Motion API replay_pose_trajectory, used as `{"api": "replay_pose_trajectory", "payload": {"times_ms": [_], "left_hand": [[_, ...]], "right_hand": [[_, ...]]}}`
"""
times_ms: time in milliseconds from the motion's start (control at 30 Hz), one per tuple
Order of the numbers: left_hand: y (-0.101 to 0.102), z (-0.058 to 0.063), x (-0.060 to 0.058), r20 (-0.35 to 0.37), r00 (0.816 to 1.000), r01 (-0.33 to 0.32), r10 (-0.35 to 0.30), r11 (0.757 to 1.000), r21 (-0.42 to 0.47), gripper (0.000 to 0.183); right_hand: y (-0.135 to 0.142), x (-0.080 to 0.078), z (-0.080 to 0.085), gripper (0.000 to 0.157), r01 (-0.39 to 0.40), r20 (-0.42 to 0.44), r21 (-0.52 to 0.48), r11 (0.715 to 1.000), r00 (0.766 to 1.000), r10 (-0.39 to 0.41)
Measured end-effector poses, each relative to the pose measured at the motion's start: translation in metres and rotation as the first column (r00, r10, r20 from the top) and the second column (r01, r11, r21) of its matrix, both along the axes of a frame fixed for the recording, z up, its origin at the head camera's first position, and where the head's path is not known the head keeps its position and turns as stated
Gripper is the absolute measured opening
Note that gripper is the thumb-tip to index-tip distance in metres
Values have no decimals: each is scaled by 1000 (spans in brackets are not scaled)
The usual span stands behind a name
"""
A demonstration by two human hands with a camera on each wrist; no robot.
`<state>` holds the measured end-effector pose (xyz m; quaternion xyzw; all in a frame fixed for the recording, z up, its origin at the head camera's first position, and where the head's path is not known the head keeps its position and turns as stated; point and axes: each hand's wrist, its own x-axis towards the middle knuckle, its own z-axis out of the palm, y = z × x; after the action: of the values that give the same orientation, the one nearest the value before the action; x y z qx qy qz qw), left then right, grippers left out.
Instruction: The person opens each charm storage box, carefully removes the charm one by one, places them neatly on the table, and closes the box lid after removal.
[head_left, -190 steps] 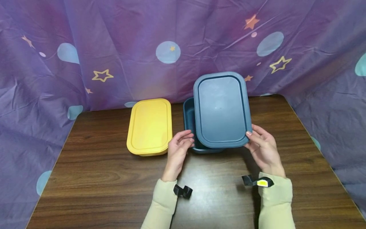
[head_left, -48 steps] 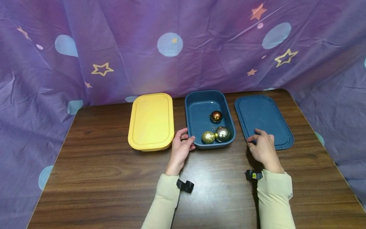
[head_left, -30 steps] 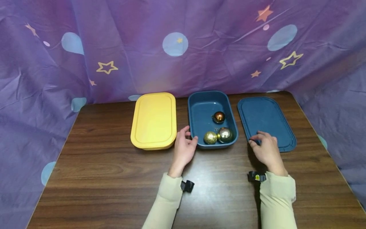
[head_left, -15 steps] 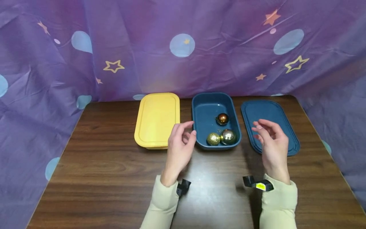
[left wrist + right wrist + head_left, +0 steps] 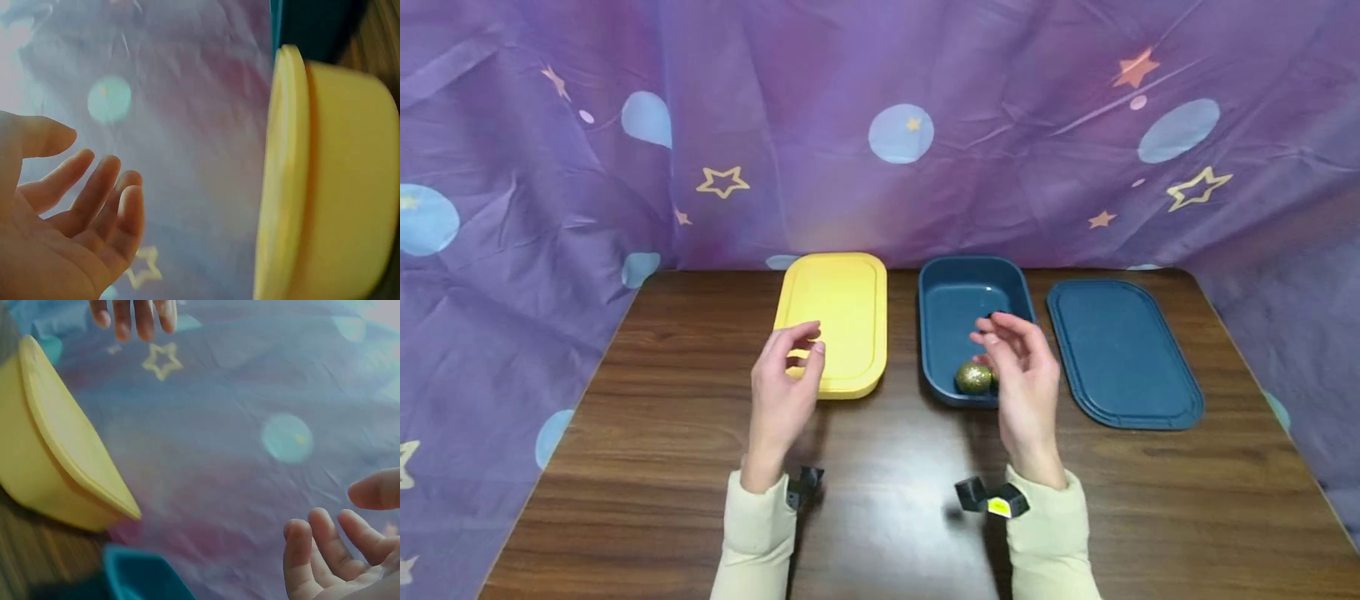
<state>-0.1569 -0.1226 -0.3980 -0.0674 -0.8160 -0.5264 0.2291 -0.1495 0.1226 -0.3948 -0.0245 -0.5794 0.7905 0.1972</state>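
My left hand (image 5: 785, 392), fingers loosely bent and holding nothing, hovers over the near-left corner of the yellow lidded box (image 5: 835, 308). The left wrist view has that box (image 5: 350, 181) at the right, its lid on, with the hand apart from it. My right hand (image 5: 1026, 383) is raised in front of the blue box (image 5: 943, 329), relaxed, nothing between its fingers. It covers part of that box's right side. A glittery gold ball ornament (image 5: 973, 377) shows in the blue box; the other balls are mostly hidden behind the hand.
The blue lid (image 5: 1123, 354) lies flat on the wooden table (image 5: 647, 433), right of the blue box. A purple curtain (image 5: 805, 108) with stars and dots hangs right behind the table's far edge.
The blue lid went from my right hand onto the table at the right. Both hands have since lifted and moved left, the left from the blue box to over the yellow one.
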Motion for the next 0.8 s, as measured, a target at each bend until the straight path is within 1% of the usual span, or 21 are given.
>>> {"api": "replay_pose_trajectory", "payload": {"times_ms": [100, 233, 333, 400, 467, 500, 600, 667, 733, 800], "left_hand": [[-16, -4, -2, 16, 998, -55, 55, 998, 6, 23], [-26, -8, -7, 38, 994, -103, 103, 995, -2, 24], [-30, -14, -12, 64, 992, -109, 109, 994, -3, 27], [-32, -19, -16, 93, 989, -113, 114, 994, -13, 29], [-35, -24, -19, 135, 982, -129, 133, 991, -38, 31], [-36, -26, -21, 160, 976, -139, 146, 989, -54, 32], [-40, -34, -23, 236, 954, -167, 186, 981, -98, 35], [-43, -38, -24, 270, 941, -183, 205, 977, -106, 37], [-45, -40, -25, 294, 930, -200, 220, 975, -96, 38], [-48, -40, -25, 321, 918, -215, 233, 972, -92, 39]], "right_hand": [[-24, -4, -2, 30, -58, 16, 108, 992, 998, 57], [-51, -7, -9, 42, -153, 52, 229, 961, 988, 145], [-66, -7, -20, 49, -189, 60, 346, 919, 982, 179], [-73, -7, -30, 52, -196, 63, 419, 887, 980, 187], [-78, -8, -38, 55, -204, 84, 484, 851, 979, 187], [-80, -8, -41, 56, -217, 108, 508, 834, 976, 188], [-83, -8, -49, 61, -278, 205, 558, 781, 959, 195], [-84, -8, -52, 64, -325, 272, 567, 757, 941, 201], [-85, -9, -55, 67, -363, 322, 562, 743, 924, 207], [-86, -11, -58, 68, -389, 354, 542, 745, 910, 217]]}}
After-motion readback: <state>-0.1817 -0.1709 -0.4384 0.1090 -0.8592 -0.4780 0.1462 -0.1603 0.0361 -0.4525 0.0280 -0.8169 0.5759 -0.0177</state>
